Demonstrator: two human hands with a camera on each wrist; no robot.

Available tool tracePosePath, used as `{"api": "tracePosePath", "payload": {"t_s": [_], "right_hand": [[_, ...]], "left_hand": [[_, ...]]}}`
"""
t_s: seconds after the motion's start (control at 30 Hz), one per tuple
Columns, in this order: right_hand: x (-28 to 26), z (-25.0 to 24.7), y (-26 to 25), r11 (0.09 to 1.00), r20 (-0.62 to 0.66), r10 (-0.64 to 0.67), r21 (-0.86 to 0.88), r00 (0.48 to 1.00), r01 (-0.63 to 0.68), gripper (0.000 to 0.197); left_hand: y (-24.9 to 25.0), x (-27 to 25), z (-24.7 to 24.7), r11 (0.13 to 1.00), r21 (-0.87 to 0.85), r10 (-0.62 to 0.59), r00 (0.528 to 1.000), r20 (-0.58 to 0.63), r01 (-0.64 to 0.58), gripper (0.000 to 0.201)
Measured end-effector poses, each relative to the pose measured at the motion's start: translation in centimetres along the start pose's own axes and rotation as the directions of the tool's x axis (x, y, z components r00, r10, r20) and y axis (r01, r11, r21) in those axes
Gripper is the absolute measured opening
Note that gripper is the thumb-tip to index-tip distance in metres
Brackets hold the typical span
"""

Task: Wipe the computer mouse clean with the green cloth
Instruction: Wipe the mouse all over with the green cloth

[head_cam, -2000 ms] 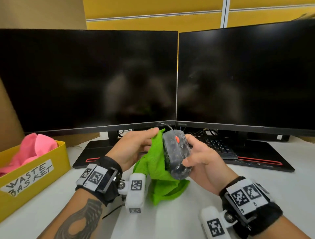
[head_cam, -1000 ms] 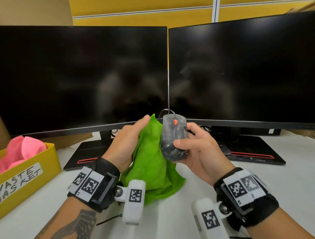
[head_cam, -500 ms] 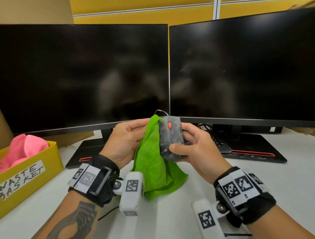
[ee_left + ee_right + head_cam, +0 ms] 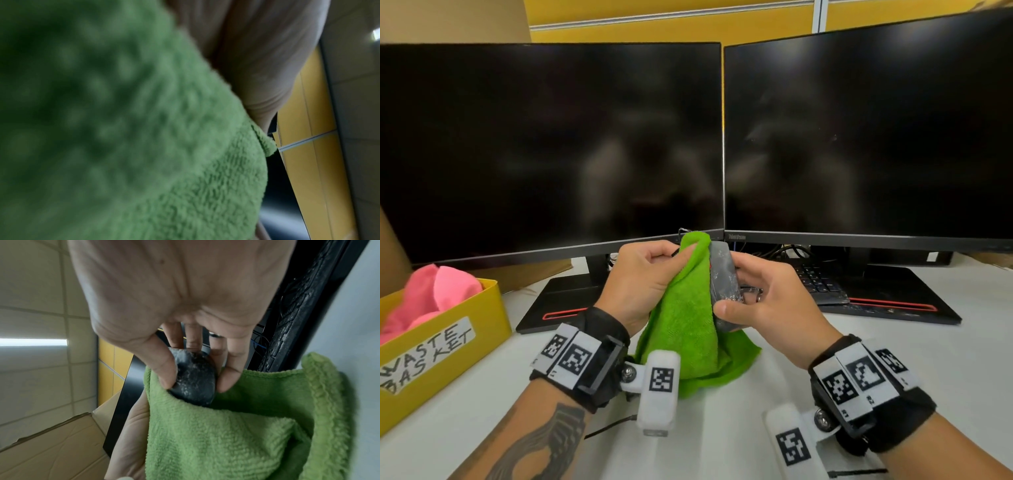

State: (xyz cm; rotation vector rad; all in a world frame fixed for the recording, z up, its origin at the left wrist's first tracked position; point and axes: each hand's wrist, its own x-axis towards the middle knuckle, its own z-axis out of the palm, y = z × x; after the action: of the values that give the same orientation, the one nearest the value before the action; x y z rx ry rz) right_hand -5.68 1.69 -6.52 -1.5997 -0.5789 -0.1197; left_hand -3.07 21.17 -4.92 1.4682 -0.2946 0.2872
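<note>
A black computer mouse (image 4: 723, 281) smeared with whitish dust is held upright above the desk, its thumb and fingers of my right hand (image 4: 760, 301) pinching its sides. The same dusty mouse (image 4: 193, 378) shows between thumb and fingers in the right wrist view. My left hand (image 4: 643, 277) grips the green cloth (image 4: 688, 322) and presses it against the mouse's left face, covering most of its top. The cloth (image 4: 236, 426) hangs down under the mouse, its lower end on the desk. Blurred green cloth (image 4: 123, 129) fills the left wrist view, with part of a finger beside it.
Two dark monitors (image 4: 859, 137) stand close behind the hands on black bases. A keyboard (image 4: 818, 281) lies under the right one. A yellow box (image 4: 445, 339) marked waste basket, holding a pink cloth (image 4: 431, 291), sits at the left on the white desk (image 4: 722, 445).
The left hand has brought the cloth further over the mouse, so the red scroll wheel is now almost hidden. The right hand keeps the same hold on the mouse.
</note>
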Motion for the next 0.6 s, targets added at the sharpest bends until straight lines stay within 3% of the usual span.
{"api": "tracePosePath", "payload": {"t_s": [0.23,0.37,0.6], "right_hand": [[0.00,-0.65,0.17,1.000,0.012,-0.010,0.025,1.000,0.010,0.060],[-0.01,-0.45,0.17,0.997,0.032,-0.067,-0.029,0.997,0.068,0.063],[0.01,-0.79,0.18,0.997,0.033,-0.075,-0.027,0.997,0.076,0.063]], "left_hand": [[0.20,-0.21,-0.57,0.992,-0.114,-0.033,0.992,0.122,0.047,0.030],[-0.07,-0.29,-0.08,0.993,-0.111,-0.023,0.996,0.084,0.032,0.042],[-0.25,0.08,-0.80,0.992,-0.120,-0.010,0.993,0.118,0.024,0.025]]}}
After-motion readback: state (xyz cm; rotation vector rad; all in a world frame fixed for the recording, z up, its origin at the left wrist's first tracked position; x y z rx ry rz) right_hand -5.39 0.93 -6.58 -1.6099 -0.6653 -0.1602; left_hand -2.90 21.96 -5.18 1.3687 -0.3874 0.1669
